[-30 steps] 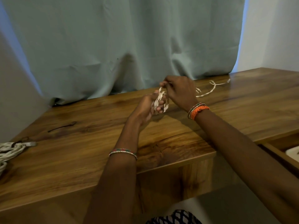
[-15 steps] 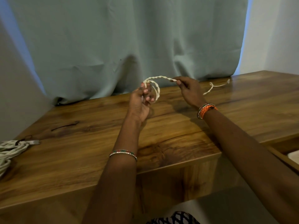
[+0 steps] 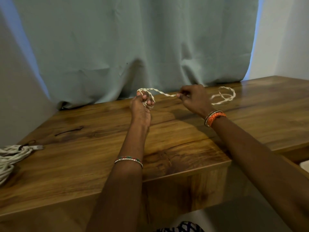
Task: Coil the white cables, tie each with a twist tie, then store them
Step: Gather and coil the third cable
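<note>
A thin white twisted cable [image 3: 160, 92] stretches in the air between my two hands above the wooden table [image 3: 175, 134]. My left hand [image 3: 142, 106] grips a small coil of it, loops showing round the fingers. My right hand [image 3: 194, 99] pinches the cable about a hand's width to the right. The loose tail [image 3: 224, 97] curls on the table beyond my right hand. A dark twist tie [image 3: 69, 131] lies on the table at the left.
A bundle of coiled white cables [image 3: 11, 156] lies at the table's left edge, bound with a dark tie. A grey-green curtain [image 3: 133, 47] hangs behind the table. An open drawer [image 3: 299, 161] shows at the lower right.
My hands were together at the coil, then my right hand drew away to the right along the cable. The loose tail has been pulled closer and now curls up near my right hand.
</note>
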